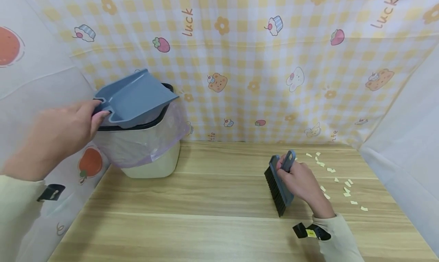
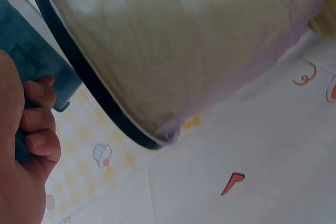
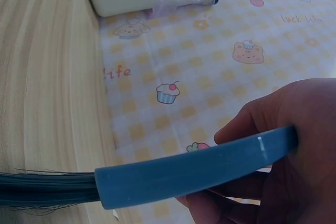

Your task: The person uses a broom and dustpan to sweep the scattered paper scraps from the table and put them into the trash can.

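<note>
My left hand [image 1: 73, 121] grips the handle of a blue-grey dustpan [image 1: 137, 96] and holds it over the mouth of a cream trash bin [image 1: 154, 168]. The pan is tilted, its flat front edge toward the right; no scraps show on it. A pale purple bag [image 1: 147, 147] lines the bin and folds down outside its dark rim [image 1: 137, 127]. At the right, my right hand [image 1: 302, 180] holds a blue hand brush [image 1: 282, 182] by its handle, dark bristles [image 1: 274, 191] pointing left. Small pale yellow paper scraps [image 1: 347, 190] lie scattered right of this hand.
The bin stands at the back left of the wooden table [image 1: 219, 201], close to the left white sheet [image 1: 20, 98]. A yellow checked cloth [image 1: 236, 63] hangs behind the table. Another white sheet [image 1: 408, 140] borders the right side.
</note>
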Demonstrator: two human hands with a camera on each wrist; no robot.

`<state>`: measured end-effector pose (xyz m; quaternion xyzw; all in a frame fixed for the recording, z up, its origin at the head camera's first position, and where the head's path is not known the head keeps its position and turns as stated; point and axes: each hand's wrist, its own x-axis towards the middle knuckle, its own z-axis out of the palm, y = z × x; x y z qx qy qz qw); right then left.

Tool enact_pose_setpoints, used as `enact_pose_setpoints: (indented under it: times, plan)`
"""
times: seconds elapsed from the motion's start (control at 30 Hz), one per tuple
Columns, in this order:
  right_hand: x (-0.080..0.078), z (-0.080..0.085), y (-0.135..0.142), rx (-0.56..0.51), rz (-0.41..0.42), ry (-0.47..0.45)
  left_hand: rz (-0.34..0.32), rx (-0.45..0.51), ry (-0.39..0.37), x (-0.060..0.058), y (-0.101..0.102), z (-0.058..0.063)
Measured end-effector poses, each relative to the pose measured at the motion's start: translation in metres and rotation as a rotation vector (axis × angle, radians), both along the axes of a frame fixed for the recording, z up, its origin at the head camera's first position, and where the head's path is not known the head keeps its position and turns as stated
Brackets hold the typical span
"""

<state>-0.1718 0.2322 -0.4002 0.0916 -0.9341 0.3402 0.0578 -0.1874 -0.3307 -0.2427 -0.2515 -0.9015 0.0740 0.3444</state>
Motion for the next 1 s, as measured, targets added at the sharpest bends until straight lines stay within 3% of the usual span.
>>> enact_pose_setpoints:
  times: [0.13,0.33,0.67,1.0]
  plan:
    - [0.000,0.000,0.000,-0.001,0.000,0.000,-0.037,0.031,-0.018,0.001,0.004,-0.004]
    - [0.000,-0.001,0.000,-0.001,0.002,0.005,0.029,0.093,-0.158,0.005,0.014,-0.005]
    - [0.000,0.001,0.000,0.002,0.010,0.009,0.022,0.126,-0.269,0.007,0.034,-0.011]
    - [0.000,0.000,0.000,-0.002,0.016,0.005,-0.178,0.150,-0.193,0.006,0.046,-0.029]
